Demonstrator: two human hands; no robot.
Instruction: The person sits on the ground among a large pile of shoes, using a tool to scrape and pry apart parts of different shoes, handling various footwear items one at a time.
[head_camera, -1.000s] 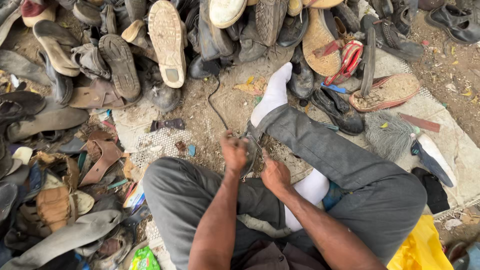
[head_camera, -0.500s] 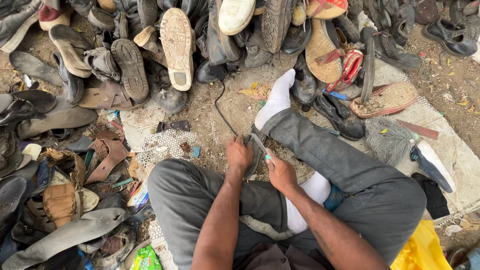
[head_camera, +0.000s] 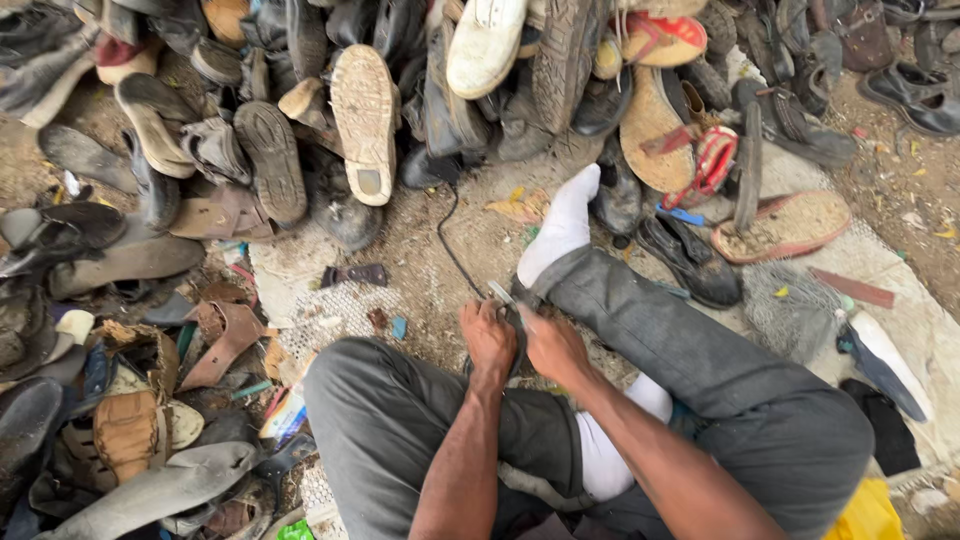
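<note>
Both hands are clenched together over the lap, left hand (head_camera: 488, 338) and right hand (head_camera: 550, 345) gripping a small metal tool (head_camera: 503, 294) that points away toward the shoe pile (head_camera: 400, 90).

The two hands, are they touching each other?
Touching. The head view shows the left hand and right hand pressed together around a small metal tool.

left hand (head_camera: 487, 338) and right hand (head_camera: 551, 345) gripping a small dark piece (head_camera: 515, 318), black cord (head_camera: 448, 240), heaped worn shoes (head_camera: 365, 110)

Bare dirt ground (head_camera: 440, 250), heaped worn shoes (head_camera: 400, 90), loose soles (head_camera: 785, 225), black cord (head_camera: 450, 245), scattered scraps
</note>
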